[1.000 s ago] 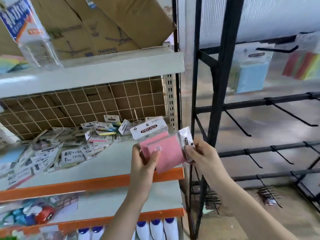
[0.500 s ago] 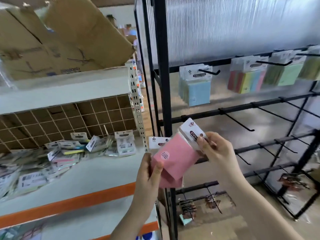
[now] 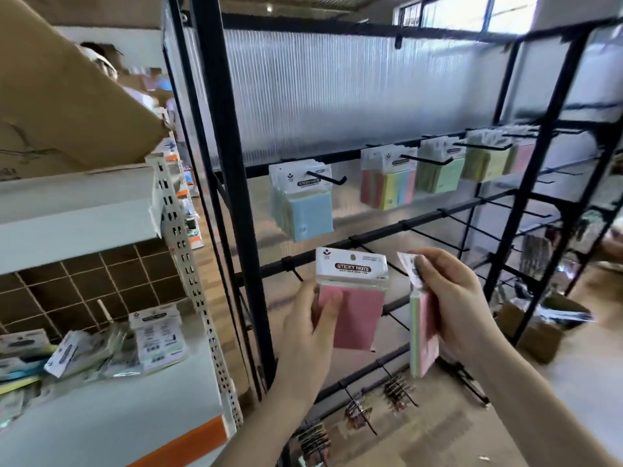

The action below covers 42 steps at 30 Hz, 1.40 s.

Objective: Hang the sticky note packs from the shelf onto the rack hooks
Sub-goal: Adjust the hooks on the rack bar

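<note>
Packs now separated, one per hand. Left hand: thumb across face of pink pack, held upright. Right hand: fingers curled around second pack, edge-on. Both before black rack; shelf with loose packs at left.

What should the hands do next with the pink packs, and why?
Probably lift the right hand so its pack slides onto an empty hook. Both hands already hold packs, the left hand a pink pack, at the rack.
</note>
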{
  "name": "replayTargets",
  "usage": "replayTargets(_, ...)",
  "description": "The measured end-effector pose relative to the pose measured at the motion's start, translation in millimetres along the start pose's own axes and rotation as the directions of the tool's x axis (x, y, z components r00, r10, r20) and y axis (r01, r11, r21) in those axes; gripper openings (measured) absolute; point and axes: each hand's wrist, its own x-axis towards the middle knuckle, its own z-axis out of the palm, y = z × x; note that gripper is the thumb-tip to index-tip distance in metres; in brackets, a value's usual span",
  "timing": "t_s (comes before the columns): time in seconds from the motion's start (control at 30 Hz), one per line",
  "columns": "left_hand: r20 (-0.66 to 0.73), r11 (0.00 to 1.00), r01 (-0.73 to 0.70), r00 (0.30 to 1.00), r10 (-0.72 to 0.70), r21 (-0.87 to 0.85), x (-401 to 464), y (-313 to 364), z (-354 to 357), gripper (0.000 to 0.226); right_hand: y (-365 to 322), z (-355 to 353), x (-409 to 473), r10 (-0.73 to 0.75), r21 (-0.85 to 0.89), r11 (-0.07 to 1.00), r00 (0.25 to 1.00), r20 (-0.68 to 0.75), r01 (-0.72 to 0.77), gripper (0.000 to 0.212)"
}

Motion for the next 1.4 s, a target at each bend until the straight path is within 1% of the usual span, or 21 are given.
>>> replayTargets(0.07,0.028,0.999,0.035,0.999,-0.034,-0.026,9.2,-0.2,8.5,0.046,1.3,-6.5,2.9,-0.031,-0.049,0.998,0.999,0.019,0.032,0.013)
replayTargets(0.23,0.038,0.996,0.071,0.997,-0.069,-0.05,27.2,-0.1,32.6,0.021,6.2,-20.9,13.0,-0.025,-0.109,0.993,0.995,0.098,0.036,0.022)
replayTargets(0.37,0.106,0.998,0.017,0.994,-0.009,-0.068,45.9,1.0,58.3,0.018,5.0,-36.7,30.4,-0.008,-0.12,0.992,0.99,0.14,0.025,0.031)
replayTargets(0.47,0.084,0.999,0.012,0.996,-0.008,-0.053,64.1,1.4,86.0,0.011,2.4,-58.1,51.2,-0.053,-0.103,0.993,0.992,0.11,0.064,0.03)
replayTargets(0.57,0.057,1.0,0.023,0.998,-0.021,-0.022,83.1,-1.8,120.2,0.02,1.1,-87.0,76.7,-0.104,-0.138,0.983,0.989,0.105,0.118,0.021)
replayTargets(0.67,0.045,0.996,0.06,0.997,-0.057,-0.063,97.4,-1.6,157.7,0.031,-1.2,-119.1,100.6,-0.124,-0.148,0.979,0.983,0.133,0.144,0.016)
replayTargets(0.77,0.027,0.993,0.077,0.997,-0.074,-0.089,109.1,1.5,194.2,0.028,-3.1,-151.9,119.3,-0.139,-0.128,0.979,0.979,0.152,0.159,0.009)
replayTargets(0.8,0.019,0.994,0.071,0.997,-0.07,-0.085,112.8,2.7,206.2,0.026,-4.3,-162.9,124.4,-0.14,-0.108,0.982,0.977,0.158,0.158,0.009)
replayTargets(0.9,-0.002,0.996,0.051,0.999,-0.051,-0.069,124.2,6.8,240.9,0.02,-8.2,-195.3,140.1,-0.152,-0.098,0.981,0.975,0.161,0.169,0.023)
replayTargets(1.0,0.006,0.994,0.068,0.998,-0.067,-0.091,136.9,12.7,276.9,0.014,-12.9,-226.0,155.9,-0.14,-0.116,0.981,0.979,0.151,0.158,0.019)
replayTargets(1.07,-0.017,0.994,0.059,0.998,-0.061,-0.091,146.8,15.1,299.0,0.015,-14.5,-244.9,166.7,-0.131,-0.114,0.982,0.981,0.143,0.148,0.017)
replayTargets(1.13,-0.036,0.997,0.04,0.998,-0.043,-0.063,159.5,16.8,323.4,0.025,-12.8,-266.4,179.8,-0.115,-0.099,0.987,0.985,0.127,0.128,0.014)
replayTargets(1.2,-0.044,0.997,0.053,0.998,-0.055,-0.054,166.0,16.8,333.6,0.033,-11.8,-274.6,185.2,-0.11,-0.102,0.987,0.987,0.121,0.122,0.011)
replayTargets(1.23,-0.039,0.996,0.067,0.997,-0.069,-0.056,170.6,15.9,339.3,0.032,-10.8,-279.1,189.6,-0.111,-0.111,0.986,0.988,0.107,0.123,0.011)
replayTargets(1.3,-0.024,0.994,0.088,0.996,-0.09,-0.067,185.8,9.8,355.8,0.02,-8.2,-290.8,206.1,-0.133,-0.147,0.978,0.987,0.092,0.145,0.012)
replayTargets(1.33,-0.011,0.994,0.093,0.996,-0.094,-0.064,194.9,7.2,362.8,0.018,-7.8,-295.1,215.7,-0.143,-0.171,0.973,0.986,0.091,0.157,0.013)
replayTargets(1.4,0.027,0.995,0.075,0.997,-0.074,-0.062,214.5,3.8,374.9,0.028,-5.6,-303.6,237.1,-0.168,-0.211,0.96,0.983,0.078,0.181,0.018)
